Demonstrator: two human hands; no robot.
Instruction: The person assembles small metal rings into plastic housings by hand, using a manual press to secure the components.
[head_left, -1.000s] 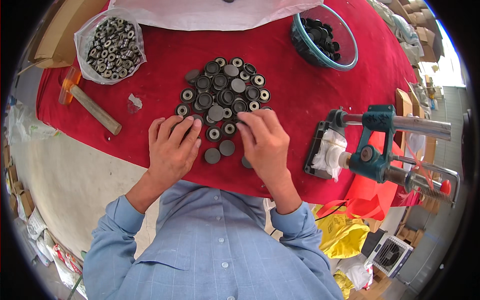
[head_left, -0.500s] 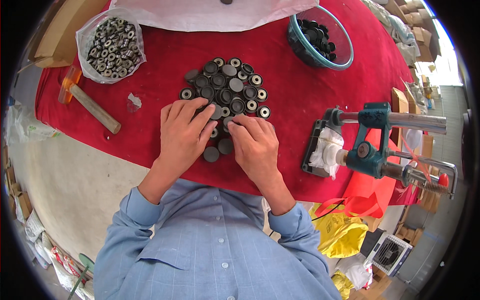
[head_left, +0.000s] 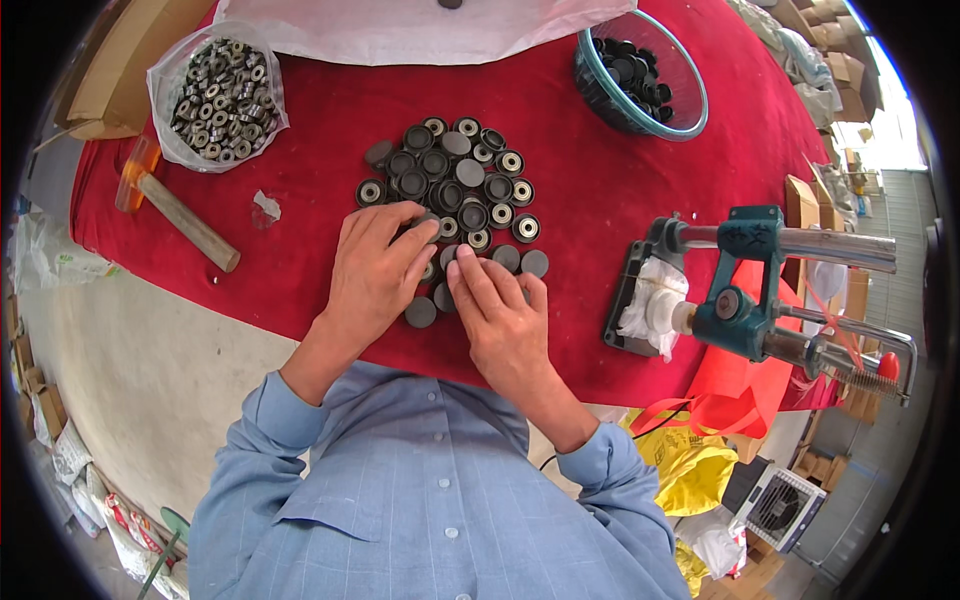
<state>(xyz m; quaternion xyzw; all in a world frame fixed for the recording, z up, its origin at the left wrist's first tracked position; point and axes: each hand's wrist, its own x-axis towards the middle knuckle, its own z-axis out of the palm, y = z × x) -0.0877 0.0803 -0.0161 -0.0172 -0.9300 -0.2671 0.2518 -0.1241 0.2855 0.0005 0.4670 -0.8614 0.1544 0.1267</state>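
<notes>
A cluster of round black caps lies on the red cloth in front of me; several face up with a metal bearing seated in them, others look hollow, and some show flat backs. My left hand is at the cluster's near left side, its thumb and fingers closed on a black cap that they partly cover. To its right, my right hand lies palm down over the near caps, fingers extended. Its fingertips touch a flat-backed cap. Two more flat-backed caps sit just beyond its outer fingers.
A clear bag of bearings stands far left, near a hammer with a wooden handle. At the far right is a glass bowl of black caps. A green hand press stands on the right. White cloth covers the far edge.
My right hand has shifted slightly, its fingers spreading out from a pinch. Flat-backed caps now show beside its outer fingers. My left hand has barely moved and remains closed at the same spot.
</notes>
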